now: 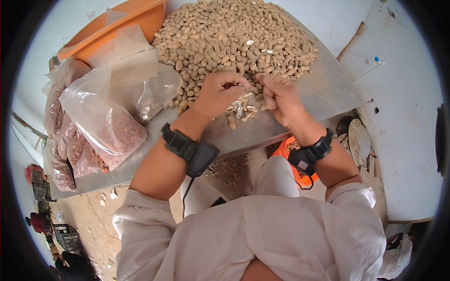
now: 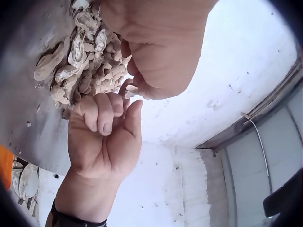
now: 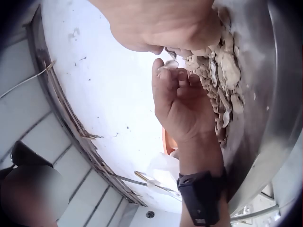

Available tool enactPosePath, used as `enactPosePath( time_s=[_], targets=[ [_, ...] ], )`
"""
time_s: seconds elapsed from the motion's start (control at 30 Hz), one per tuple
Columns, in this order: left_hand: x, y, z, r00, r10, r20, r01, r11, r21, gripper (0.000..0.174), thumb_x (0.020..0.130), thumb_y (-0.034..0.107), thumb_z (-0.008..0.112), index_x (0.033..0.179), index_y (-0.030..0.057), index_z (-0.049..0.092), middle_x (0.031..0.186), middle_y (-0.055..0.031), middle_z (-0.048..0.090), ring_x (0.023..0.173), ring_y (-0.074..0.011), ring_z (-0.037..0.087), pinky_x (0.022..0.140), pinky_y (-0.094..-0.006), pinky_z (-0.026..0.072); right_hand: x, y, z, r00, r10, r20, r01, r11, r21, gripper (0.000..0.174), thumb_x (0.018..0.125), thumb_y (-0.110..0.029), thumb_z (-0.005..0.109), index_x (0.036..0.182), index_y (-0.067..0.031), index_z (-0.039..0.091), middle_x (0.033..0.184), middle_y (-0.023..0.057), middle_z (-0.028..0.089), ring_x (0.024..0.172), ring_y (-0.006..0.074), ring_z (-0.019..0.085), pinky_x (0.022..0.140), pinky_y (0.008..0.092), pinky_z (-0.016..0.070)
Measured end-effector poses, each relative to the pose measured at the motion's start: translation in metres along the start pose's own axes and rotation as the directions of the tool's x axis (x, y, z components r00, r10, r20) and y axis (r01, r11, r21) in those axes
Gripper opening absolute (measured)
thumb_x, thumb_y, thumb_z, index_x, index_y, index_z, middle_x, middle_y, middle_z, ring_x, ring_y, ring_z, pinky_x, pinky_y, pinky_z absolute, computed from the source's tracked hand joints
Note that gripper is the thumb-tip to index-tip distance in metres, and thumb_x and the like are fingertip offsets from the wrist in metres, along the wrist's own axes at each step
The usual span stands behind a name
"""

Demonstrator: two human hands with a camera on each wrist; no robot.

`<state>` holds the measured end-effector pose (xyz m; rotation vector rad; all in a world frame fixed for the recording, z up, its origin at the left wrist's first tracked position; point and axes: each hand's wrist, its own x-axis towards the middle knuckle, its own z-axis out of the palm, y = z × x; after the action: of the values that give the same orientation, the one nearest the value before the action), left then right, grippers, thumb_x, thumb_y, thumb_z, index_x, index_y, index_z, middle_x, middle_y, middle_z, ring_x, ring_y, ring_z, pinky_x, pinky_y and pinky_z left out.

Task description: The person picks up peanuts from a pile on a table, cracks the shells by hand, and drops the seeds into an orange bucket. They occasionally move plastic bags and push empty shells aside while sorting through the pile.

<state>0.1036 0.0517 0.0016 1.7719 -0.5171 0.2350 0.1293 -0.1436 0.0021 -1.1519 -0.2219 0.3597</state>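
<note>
Both hands work close together over the near edge of a big heap of unshelled peanuts (image 1: 234, 33). In the right wrist view a pale piece of peanut shell (image 3: 171, 63) sits at the fingertips of my left hand (image 1: 219, 95), which pinches it. My right hand (image 1: 282, 97) faces it a short gap away, its lower fingers (image 2: 102, 113) curled toward the palm. Whether those curled fingers enclose anything I cannot tell. Cracked, emptied shells (image 1: 241, 108) lie on the metal table (image 1: 262, 129) just below and between the hands.
Clear plastic bags of reddish peanut kernels (image 1: 119, 136) crowd the table's left side. Behind them leans an orange basin (image 1: 112, 28). An orange bucket (image 1: 283, 149) stands below the front edge, near the person's knees. A white wall (image 1: 398, 70) rises along the right.
</note>
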Motion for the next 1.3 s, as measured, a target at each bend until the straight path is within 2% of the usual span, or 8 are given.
enactPosePath(
  time_s=[0.13,0.27,0.57,0.67,0.77,0.83,0.97,1.3],
  targets=[
    [-0.001,0.005,-0.001,0.998,-0.024,0.061,0.023,1.0,0.017,0.014,0.084,0.008,0.055,0.084,-0.0017,0.065,0.08,-0.0017,0.062,0.075,-0.0074,0.053,0.068,-0.0223,0.0428,0.016,-0.013,-0.039,0.979,-0.202,0.036,0.195,0.86,-0.472,0.015,0.086,-0.012,0.057,0.087,0.0007,0.065,0.064,0.0004,0.057,0.054,0.0082,0.046,0.049,0.0236,0.038],
    [0.0,0.007,0.002,0.998,-0.064,0.02,0.065,0.997,-0.028,0.015,0.084,0.01,0.056,0.086,-0.0017,0.065,0.082,-0.0022,0.063,0.077,-0.0081,0.054,0.07,-0.0224,0.0438,0.018,-0.028,-0.053,0.949,-0.241,0.201,0.269,0.293,-0.917,0.014,0.081,-0.014,0.061,0.086,-0.003,0.068,0.069,0.0074,0.063,0.062,0.0169,0.058,0.06,0.0301,0.0456],
    [0.003,-0.006,0.007,0.998,0.003,-0.061,-0.002,1.0,0.012,0.017,0.08,0.012,0.062,0.091,-0.0011,0.066,0.083,-0.0028,0.063,0.072,-0.0079,0.055,0.066,-0.0228,0.0453,0.03,-0.019,-0.04,0.954,-0.255,0.156,0.116,-0.168,-0.979,0.02,0.074,-0.024,0.062,0.078,-0.0045,0.065,0.078,0.0154,0.064,0.073,0.0334,0.061,0.065,0.0409,0.0481],
    [0.003,-0.01,0.009,0.997,0.007,-0.078,-0.009,1.0,-0.017,0.018,0.078,0.011,0.065,0.094,0.0011,0.067,0.081,-0.0014,0.062,0.07,-0.0064,0.053,0.065,-0.0218,0.045,0.031,-0.02,-0.045,0.945,-0.262,0.198,0.175,-0.11,-0.978,0.019,0.078,-0.021,0.061,0.078,-0.0027,0.065,0.073,0.0131,0.065,0.067,0.0276,0.062,0.061,0.0363,0.0477],
    [0.003,-0.01,0.011,0.997,-0.037,-0.071,0.034,0.998,-0.047,0.023,0.079,0.009,0.067,0.1,0.0019,0.064,0.083,-0.0007,0.062,0.072,-0.0056,0.054,0.065,-0.0203,0.045,0.042,-0.006,-0.054,0.969,-0.246,0.038,0.217,0.764,-0.607,0.017,0.085,-0.016,0.058,0.076,-0.0023,0.062,0.062,0.0047,0.057,0.053,0.0159,0.051,0.048,0.0282,0.0403],
    [0.001,-0.003,0.012,0.997,-0.063,-0.042,0.062,0.998,-0.024,0.028,0.082,0.007,0.066,0.108,0.0013,0.06,0.091,-0.0004,0.062,0.08,-0.005,0.056,0.068,-0.0188,0.0454,0.029,-0.016,-0.037,0.986,-0.092,0.137,0.112,0.983,-0.144,0.015,0.087,-0.014,0.056,0.076,-0.0036,0.06,0.059,-0.0007,0.048,0.05,0.01,0.04,0.045,0.0235,0.0317],
    [0.001,0.001,0.016,0.998,-0.033,-0.05,0.025,0.987,-0.156,0.029,0.082,0.005,0.064,0.11,0.0004,0.058,0.089,0.0,0.062,0.079,-0.0049,0.056,0.068,-0.0194,0.0459,0.014,0.002,0.006,0.978,-0.061,0.199,-0.007,0.947,0.321,0.011,0.089,-0.013,0.056,0.08,-0.0065,0.055,0.057,-0.0042,0.037,0.046,0.0071,0.029,0.041,0.0213,0.0216],
    [0.002,-0.002,0.01,0.981,0.098,-0.17,-0.099,0.995,0.0,0.019,0.084,0.005,0.063,0.101,-0.0006,0.063,0.091,-0.0033,0.064,0.081,-0.0077,0.057,0.072,-0.0213,0.0474,0.011,0.011,0.019,0.983,-0.025,0.183,-0.028,0.958,0.285,0.013,0.089,-0.013,0.056,0.081,-0.0033,0.058,0.065,-0.0004,0.05,0.045,0.0053,0.034,0.04,0.0191,0.0234]
  ],
)
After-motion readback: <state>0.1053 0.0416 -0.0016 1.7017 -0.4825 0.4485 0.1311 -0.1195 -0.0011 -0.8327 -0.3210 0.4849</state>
